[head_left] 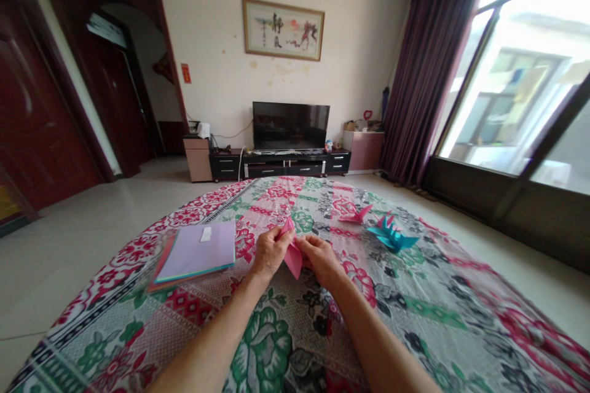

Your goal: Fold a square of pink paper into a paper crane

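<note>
A piece of folded pink paper (292, 258), long and pointed at both ends, is held up between my two hands over the middle of the table. My left hand (271, 250) pinches its upper left side, thumb near the top. From the other side, my right hand (318, 258) grips its right edge with closed fingers; some fingertips are hidden. To the right lie folded paper pieces: a pink one (356, 215) and a teal cluster (393, 237) with pink paper partly behind it. On the left is a stack of coloured paper sheets (198, 253), lilac on top.
A flowered cloth (258, 344) covers the round table. A small white slip (206, 234) lies on the paper stack. Beyond the table stand a television (291, 126) on a low black cabinet (267, 170). A curtained window (498, 104) is at the right, doors at the left.
</note>
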Demonstrator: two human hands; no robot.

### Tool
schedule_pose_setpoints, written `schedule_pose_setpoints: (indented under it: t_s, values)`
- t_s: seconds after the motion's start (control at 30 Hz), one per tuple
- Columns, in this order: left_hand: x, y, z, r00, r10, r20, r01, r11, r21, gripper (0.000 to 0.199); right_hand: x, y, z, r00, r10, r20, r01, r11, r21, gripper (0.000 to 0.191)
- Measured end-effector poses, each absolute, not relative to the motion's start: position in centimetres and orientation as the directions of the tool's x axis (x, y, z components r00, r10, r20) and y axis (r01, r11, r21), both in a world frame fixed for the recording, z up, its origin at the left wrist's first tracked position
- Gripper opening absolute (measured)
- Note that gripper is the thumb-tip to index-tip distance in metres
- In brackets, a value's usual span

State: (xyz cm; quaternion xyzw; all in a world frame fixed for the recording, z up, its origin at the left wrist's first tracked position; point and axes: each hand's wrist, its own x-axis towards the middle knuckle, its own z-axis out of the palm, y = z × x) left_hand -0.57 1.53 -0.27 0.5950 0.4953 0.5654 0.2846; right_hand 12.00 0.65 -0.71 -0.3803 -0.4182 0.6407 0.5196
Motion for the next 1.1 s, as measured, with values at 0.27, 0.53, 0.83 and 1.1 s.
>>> schedule_pose_setpoints:
  t_s: [0.27,0.53,0.83,1.1]
  values:
    - [-0.68,1.39,0.11,-0.153,0.908,0.390,0.206,-0.356,0.911,0.035,12.67,0.68,-1.14,-0.208,0.976,0.063,-0.385,-0.022,-0.922,0.025]
    - [-0.80,1.69,-0.10,-0.161,0.918,0.363,0.180,-0.334,0.925,0.031,12.43,1.08,-1.58,-0.073,0.929,0.362,-0.092,0.355,-0.930,0.014]
    - [-1.03,1.81,-0.52,-0.075,0.929,0.363,0.156,-0.349,0.924,0.023,13.10,0.48,-0.83,-0.062,0.896,0.441,0.159,0.445,-0.881,0.015]
    - [-1.19,1.68,-0.29,0.012,0.967,0.255,-0.001,-0.255,0.967,0.018,12.85,0.47,-0.95,-0.062,0.888,0.455,0.045,0.458,-0.888,0.015]
